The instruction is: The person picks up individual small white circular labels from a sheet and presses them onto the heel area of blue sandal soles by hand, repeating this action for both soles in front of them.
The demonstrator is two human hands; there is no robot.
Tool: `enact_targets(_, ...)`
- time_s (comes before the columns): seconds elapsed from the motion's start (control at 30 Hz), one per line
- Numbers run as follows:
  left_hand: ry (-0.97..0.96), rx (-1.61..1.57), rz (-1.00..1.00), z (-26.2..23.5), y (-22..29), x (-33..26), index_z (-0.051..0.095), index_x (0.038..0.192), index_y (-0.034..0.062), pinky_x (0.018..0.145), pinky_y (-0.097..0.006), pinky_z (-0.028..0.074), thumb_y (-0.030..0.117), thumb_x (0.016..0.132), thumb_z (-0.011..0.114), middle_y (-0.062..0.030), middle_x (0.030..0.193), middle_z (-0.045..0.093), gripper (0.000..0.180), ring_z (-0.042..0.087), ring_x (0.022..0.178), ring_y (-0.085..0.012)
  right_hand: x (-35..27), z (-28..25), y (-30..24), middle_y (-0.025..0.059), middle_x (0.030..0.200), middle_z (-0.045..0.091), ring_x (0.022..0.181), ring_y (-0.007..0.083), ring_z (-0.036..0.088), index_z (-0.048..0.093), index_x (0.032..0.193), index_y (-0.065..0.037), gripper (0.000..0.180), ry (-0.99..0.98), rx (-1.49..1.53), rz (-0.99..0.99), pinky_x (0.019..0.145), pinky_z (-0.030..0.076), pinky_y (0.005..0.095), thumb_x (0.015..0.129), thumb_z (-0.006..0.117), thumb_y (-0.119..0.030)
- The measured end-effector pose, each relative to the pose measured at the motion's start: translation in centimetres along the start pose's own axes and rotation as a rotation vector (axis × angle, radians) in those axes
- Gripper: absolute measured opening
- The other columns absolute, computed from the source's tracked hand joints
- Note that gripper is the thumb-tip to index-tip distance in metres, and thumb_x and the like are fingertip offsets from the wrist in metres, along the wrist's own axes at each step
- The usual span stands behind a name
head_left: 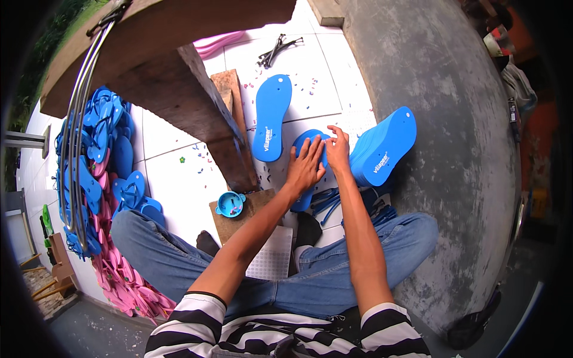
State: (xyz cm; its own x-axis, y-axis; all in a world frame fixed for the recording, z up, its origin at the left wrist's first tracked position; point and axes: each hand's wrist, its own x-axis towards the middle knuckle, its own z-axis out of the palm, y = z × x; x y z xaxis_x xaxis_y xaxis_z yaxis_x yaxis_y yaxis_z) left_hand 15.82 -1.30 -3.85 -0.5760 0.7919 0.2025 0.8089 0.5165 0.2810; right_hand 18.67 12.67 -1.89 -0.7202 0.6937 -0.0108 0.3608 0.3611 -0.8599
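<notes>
Both hands press on a blue sandal sole (311, 140) lying on the white tiled floor (179, 173) between the person's knees and a grey concrete wall (441, 119). Left hand (305, 167) lies flat, fingers spread wide over the sole; right hand (338, 149) sits just beside it, fingers bent down onto the sole's top edge, gripping nothing fully. Stack of blue soles (382, 146) leans just right of the hands, white printed label on the top one's heel end. Single blue sole (271, 116) lies flat to the left, also with a white label near the heel. Blue straps (325, 200) under the wrists. Small blue cup (230, 204) on a wooden block (253, 206). Pile of finished blue and pink sandals (107, 197) far left. Black straps (277, 51) on the tiles further off.
</notes>
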Motion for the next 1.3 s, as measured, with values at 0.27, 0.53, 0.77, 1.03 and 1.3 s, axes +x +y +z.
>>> enact_targets(0.27, -0.006, 0.033, 0.005, 0.1, 0.1, 0.0, 0.038, 0.156, 0.0148, 0.109, -0.058, 0.03, 0.037, 0.09, 0.054, -0.0044, 0.165, 0.031, 0.072, 0.034, 0.145, -0.0278, 0.0, 0.0, 0.1, 0.0209, 0.127, 0.05, 0.087, 0.0206, 0.065, 0.058, 0.131, -0.005, 0.042, 0.016, 0.038, -0.01, 0.086, 0.053, 0.0357, 0.09, 0.056, 0.004)
enact_targets(0.53, -0.085, 0.066, 0.0, -0.3, 0.2, 1.3, 0.041, 0.154, 0.0138, 0.108, -0.057, 0.032, 0.042, 0.086, 0.055, -0.0075, 0.159, 0.037, 0.074, 0.035, 0.14, -0.031, -0.2, -0.2, -2.9, 0.0206, 0.125, 0.051, 0.097, 0.0293, 0.062, 0.058, 0.126, -0.003, 0.033, 0.115, -0.103, -0.061, 0.089, 0.051, 0.0416, 0.093, 0.057, -0.004)
enact_targets(0.77, -0.135, -0.079, -0.016, -2.0, 0.7, 2.6, 0.04, 0.152, 0.0046, 0.108, -0.048, 0.038, 0.046, 0.076, 0.074, -0.0243, 0.152, 0.039, 0.093, 0.042, 0.134, -0.039, 1.4, -1.5, -9.1, 0.0187, 0.122, 0.052, 0.105, 0.0302, 0.058, 0.057, 0.124, -0.001, 0.029, 0.263, 0.012, -0.105, 0.095, 0.047, 0.0431, 0.095, 0.056, -0.009)
enact_targets(1.03, -0.154, -0.272, -0.121, -3.5, 0.2, 3.8, 0.042, 0.142, 0.0054, 0.099, -0.046, 0.048, 0.042, 0.061, 0.089, -0.0239, 0.13, 0.049, 0.101, 0.051, 0.119, -0.0404, 2.0, -3.5, -14.0, 0.0168, 0.124, 0.051, 0.105, 0.0254, 0.059, 0.053, 0.129, -0.003, 0.034, 0.353, 0.11, -0.203, 0.082, 0.054, 0.0369, 0.096, 0.056, -0.007)
enact_targets(1.3, -0.177, -0.296, -0.159, -5.9, 0.3, 5.0, 0.044, 0.143, 0.011, 0.096, -0.049, 0.048, 0.04, 0.062, 0.087, -0.0238, 0.131, 0.049, 0.096, 0.051, 0.114, -0.0404, 2.1, -4.7, -15.5, 0.0162, 0.126, 0.051, 0.105, 0.0236, 0.059, 0.052, 0.13, -0.003, 0.034, 0.401, 0.187, -0.188, 0.081, 0.054, 0.0363, 0.096, 0.054, -0.008)
